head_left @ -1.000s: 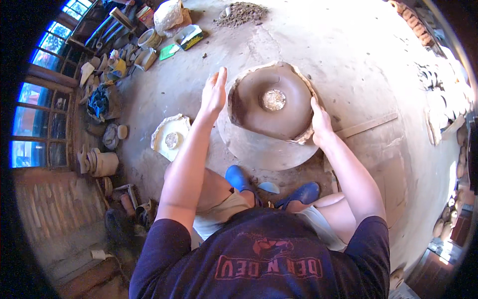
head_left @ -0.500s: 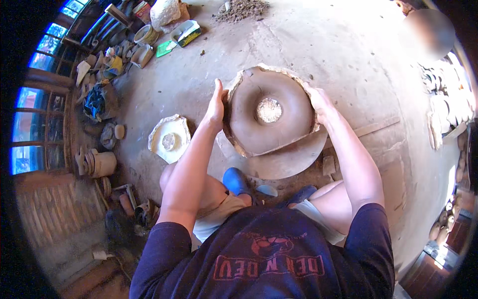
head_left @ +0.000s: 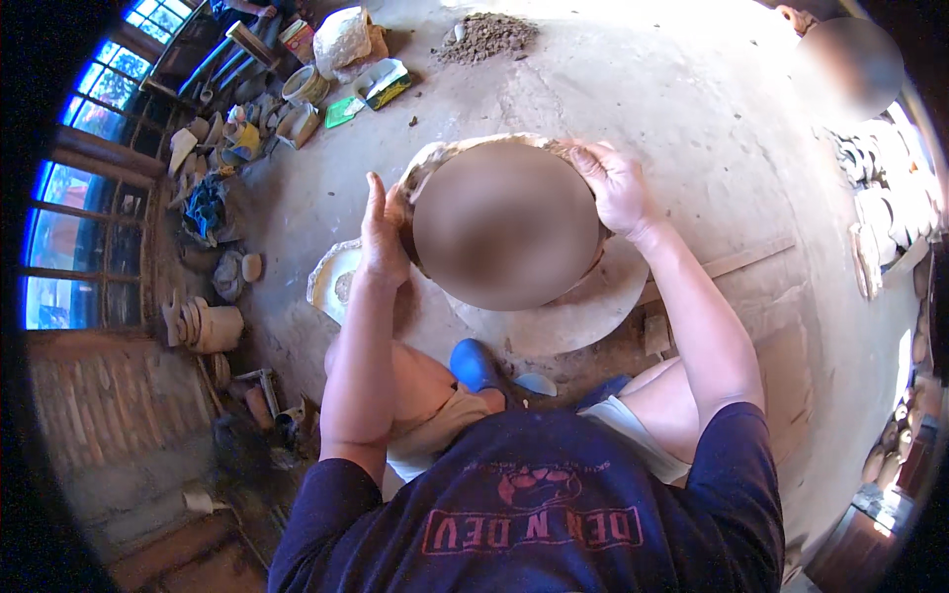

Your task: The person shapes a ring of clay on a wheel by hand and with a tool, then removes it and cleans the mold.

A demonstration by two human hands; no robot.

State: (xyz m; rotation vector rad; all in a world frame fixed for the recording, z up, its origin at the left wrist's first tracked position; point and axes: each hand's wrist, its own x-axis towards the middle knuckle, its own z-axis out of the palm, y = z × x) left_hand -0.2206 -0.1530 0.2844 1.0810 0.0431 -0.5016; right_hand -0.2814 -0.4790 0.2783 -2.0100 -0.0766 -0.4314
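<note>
Between my two hands is a thick plaster mould (head_left: 432,156) with a rough pale rim and brown clay inside. Its middle is blurred over in this frame. My left hand (head_left: 386,235) presses against its left side, thumb pointing up and fingers partly hidden behind the edge. At the upper right, my right hand (head_left: 615,190) grips the rim with the thumb on top. Below the mould lies a flat round board (head_left: 583,321), partly covered by it. A smaller white plaster mould (head_left: 324,277) sits on the floor, partly behind my left forearm.
Crumbled clay (head_left: 486,38) is heaped on the far floor. Tubs, a green lid (head_left: 343,111) and pottery pieces line the left side beneath windows. A wooden strip (head_left: 746,255) lies to the right of the board. Stacked pale pieces (head_left: 880,212) stand at the far right.
The mould has shifted left and looks tilted or lifted. Both hands moved left with it, and my right thumb now lies over the rim. The smaller mould is more covered by my arm.
</note>
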